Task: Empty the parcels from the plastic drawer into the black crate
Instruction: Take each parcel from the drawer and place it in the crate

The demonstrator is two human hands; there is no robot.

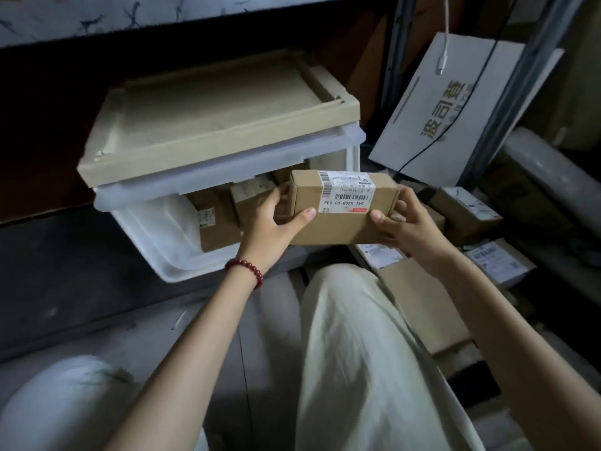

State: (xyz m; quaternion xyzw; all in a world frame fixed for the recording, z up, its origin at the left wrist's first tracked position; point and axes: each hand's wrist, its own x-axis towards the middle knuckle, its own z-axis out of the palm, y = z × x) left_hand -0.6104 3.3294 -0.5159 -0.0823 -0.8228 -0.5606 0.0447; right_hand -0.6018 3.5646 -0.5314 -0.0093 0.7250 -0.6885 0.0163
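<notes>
A brown cardboard parcel [341,219] with a white shipping label is held up in front of the drawer. My left hand [276,219] grips its left end and my right hand [406,222] grips its right end. Behind it the translucent white plastic drawer [156,236] is pulled out of its beige-topped cabinet [208,115], with a few more brown parcels [218,222] lying inside. To the right, several labelled parcels [465,213] lie in a dark container whose black edge [471,382] I can only partly make out.
A white printed cardboard sheet [455,109] leans at the back right with a black cable across it. A white cord [445,34] hangs from above. My knees in pale trousers [357,353] fill the foreground. A dark shelf edge [195,24] runs overhead.
</notes>
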